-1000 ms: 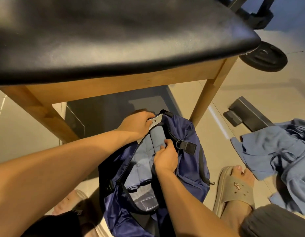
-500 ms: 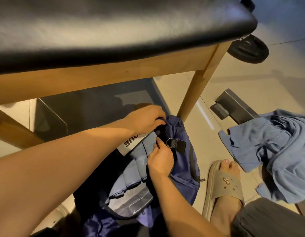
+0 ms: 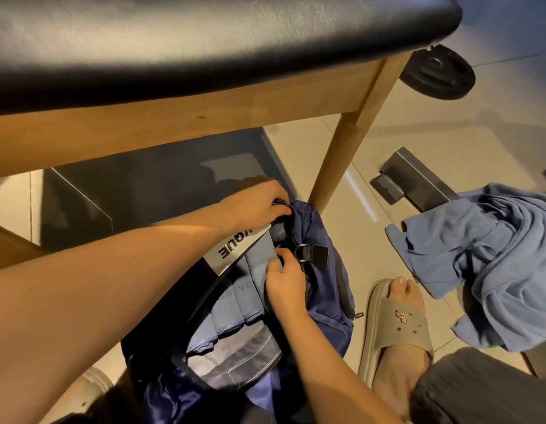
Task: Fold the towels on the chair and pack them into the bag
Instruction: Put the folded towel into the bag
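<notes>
The far rim of the navy bag [image 3: 323,289] is pinched shut in the left hand [image 3: 256,206]. Folded blue towels [image 3: 235,310] are stood inside it, on the floor under the chair [image 3: 174,56]. The right hand [image 3: 285,284] is closed on the bag's near edge. Packing is judged underway; next, the loose blue cloth [image 3: 492,264] at the right would need folding.

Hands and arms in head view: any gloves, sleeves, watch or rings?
None visible. The left hand and right hand are bare, without gloves or rings. Both forearms are bare as far as the frame shows, with no sleeve, watch or band on either wrist.
</notes>
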### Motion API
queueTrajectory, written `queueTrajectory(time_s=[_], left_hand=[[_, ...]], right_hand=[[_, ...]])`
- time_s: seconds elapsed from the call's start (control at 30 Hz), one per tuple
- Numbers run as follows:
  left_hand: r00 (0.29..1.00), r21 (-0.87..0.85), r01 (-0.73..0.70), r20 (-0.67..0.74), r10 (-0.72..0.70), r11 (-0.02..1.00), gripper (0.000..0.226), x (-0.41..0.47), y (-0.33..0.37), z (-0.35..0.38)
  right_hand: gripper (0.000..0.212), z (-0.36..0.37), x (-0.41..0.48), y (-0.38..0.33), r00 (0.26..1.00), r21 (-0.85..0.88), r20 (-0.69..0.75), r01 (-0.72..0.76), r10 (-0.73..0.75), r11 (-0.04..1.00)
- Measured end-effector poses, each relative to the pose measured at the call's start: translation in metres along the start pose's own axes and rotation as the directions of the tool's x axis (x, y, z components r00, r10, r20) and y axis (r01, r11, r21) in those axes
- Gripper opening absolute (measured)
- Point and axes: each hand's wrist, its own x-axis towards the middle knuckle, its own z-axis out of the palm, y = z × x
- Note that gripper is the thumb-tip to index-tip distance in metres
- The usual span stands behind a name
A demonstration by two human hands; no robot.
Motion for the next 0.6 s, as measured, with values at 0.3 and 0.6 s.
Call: queueTrajectory(time_s=[0.3, 0.6], left_hand=[[1.0, -0.083, 0.022, -0.003, -0.022, 0.996, 0.047, 0.004, 0.001, -0.005], [0.996, -0.1, 0.067, 0.058, -0.061, 0.993, 0.057, 0.019, 0.011, 0.0]], right_hand=[[0.029, -0.011, -0.001, 0.004, 0.995, 0.075, -0.056, 0.085, -0.081, 0.994], [0.043, 0.017, -0.002, 0.007, 0.992, -0.07, -0.124, 0.015, -0.024, 0.997]])
